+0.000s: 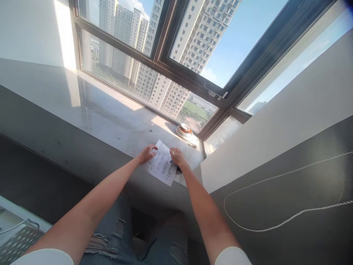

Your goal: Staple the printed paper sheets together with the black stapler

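A white sheet of printed paper [161, 166] lies at a slant over the front edge of the windowsill, its lower corner sticking out past the edge. My left hand [147, 154] grips its left side, thumb and fingers curled at the margin. At the opposite side my right hand [178, 156] is closed, fingers bent over the paper's right margin. Beneath the right hand a small dark object [178, 169] shows in part; its kind is hidden.
Behind the paper, a stack of round, plate-like items [185, 131] stands in the sill's corner by the window frame [190, 79]. Small dark specks dot the sill [110, 119]. A beaded cord [259, 230] hangs along the right wall. A white-edged piece of furniture [20, 213] is at lower left.
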Available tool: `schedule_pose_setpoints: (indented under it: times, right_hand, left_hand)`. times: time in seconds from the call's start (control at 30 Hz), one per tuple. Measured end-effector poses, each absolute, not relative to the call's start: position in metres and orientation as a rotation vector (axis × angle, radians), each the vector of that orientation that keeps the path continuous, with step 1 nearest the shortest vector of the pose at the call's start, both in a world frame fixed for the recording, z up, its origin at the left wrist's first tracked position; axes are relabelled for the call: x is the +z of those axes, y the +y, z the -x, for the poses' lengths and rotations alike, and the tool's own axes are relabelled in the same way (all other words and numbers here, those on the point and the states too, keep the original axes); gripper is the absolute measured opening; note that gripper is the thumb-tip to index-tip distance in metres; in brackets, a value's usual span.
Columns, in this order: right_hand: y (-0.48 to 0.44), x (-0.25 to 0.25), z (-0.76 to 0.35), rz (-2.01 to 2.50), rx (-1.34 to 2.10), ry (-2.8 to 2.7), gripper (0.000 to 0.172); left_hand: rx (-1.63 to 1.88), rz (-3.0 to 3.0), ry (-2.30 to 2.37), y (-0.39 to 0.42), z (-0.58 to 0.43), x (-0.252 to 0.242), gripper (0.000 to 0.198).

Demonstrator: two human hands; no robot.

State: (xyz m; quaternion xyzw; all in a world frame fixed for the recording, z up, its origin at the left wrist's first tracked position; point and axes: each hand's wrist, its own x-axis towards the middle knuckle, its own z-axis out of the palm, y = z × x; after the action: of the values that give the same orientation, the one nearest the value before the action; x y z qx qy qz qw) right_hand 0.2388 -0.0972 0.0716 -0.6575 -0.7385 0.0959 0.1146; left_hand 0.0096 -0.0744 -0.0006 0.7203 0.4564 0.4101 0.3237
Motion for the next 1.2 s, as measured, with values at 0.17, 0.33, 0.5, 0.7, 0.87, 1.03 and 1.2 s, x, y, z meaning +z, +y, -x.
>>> schedule_pose_setpoints:
  times: [0.17, 0.33, 0.5, 0.7, 0.87, 1.03, 1.2]
  right_hand:
    - [-0.095, 0.061, -0.235, 1.983, 0.344, -2.201, 0.046]
    - [-0.097, 0.059, -0.228, 2.049, 0.350, -2.227, 0.052]
    - [-0.094, 0.061, -0.223, 2.111, 0.389, -2.274, 0.059]
    - [-0.091, 0.064, -0.222, 2.208, 0.460, -2.282, 0.061]
    - [-0.091, 0.063, -0.218, 2.253, 0.460, -2.286, 0.062]
    - [-0.089, 0.062, -0.215, 2.271, 0.439, -2.297, 0.061]
    - [-0.090, 0.062, -0.215, 2.280, 0.422, -2.305, 0.061]
  left_hand:
    - [1.074, -1.887, 1.216, -0.075, -0.010, 0.000, 0.033]
    - [1.087, -1.913, 1.226, -0.075, -0.012, -0.002, 0.034]
    - [1.098, -1.937, 1.211, -0.074, -0.012, -0.004, 0.032]
    - [1.102, -1.944, 1.210, -0.072, -0.013, -0.009, 0.030]
    - [1.103, -1.948, 1.217, -0.070, -0.013, -0.011, 0.029]
    - [1.101, -1.952, 1.213, -0.071, -0.013, -0.008, 0.029]
    - [1.106, -1.941, 1.207, -0.073, -0.013, -0.005, 0.030]
